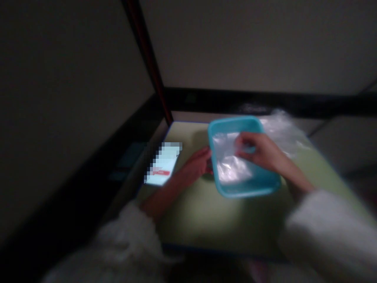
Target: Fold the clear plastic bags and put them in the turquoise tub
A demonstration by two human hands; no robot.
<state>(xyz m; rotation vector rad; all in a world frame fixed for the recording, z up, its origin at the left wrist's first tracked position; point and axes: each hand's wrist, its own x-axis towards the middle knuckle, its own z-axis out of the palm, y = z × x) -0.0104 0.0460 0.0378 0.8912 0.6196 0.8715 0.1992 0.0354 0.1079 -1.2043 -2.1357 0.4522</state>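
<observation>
A light-blue plastic tray (249, 190) with a raised rim is held tilted over the table. My left hand (202, 160) grips its left side, the fingers partly hidden behind the wall. Inside the tray lies a clear, shiny plastic bag (232, 167). My right hand (257, 149) reaches in over the right wall, thumb and fingers pinched together at the bag's upper edge. Blur hides the exact contact at the fingertips.
Another clear, crumpled plastic sheet or bag (284, 129) lies behind the tray at the right. A lit phone-like screen (161, 165), partly pixelated, rests on the left of the pale-green table (212, 220). Walls stand close behind and to the left.
</observation>
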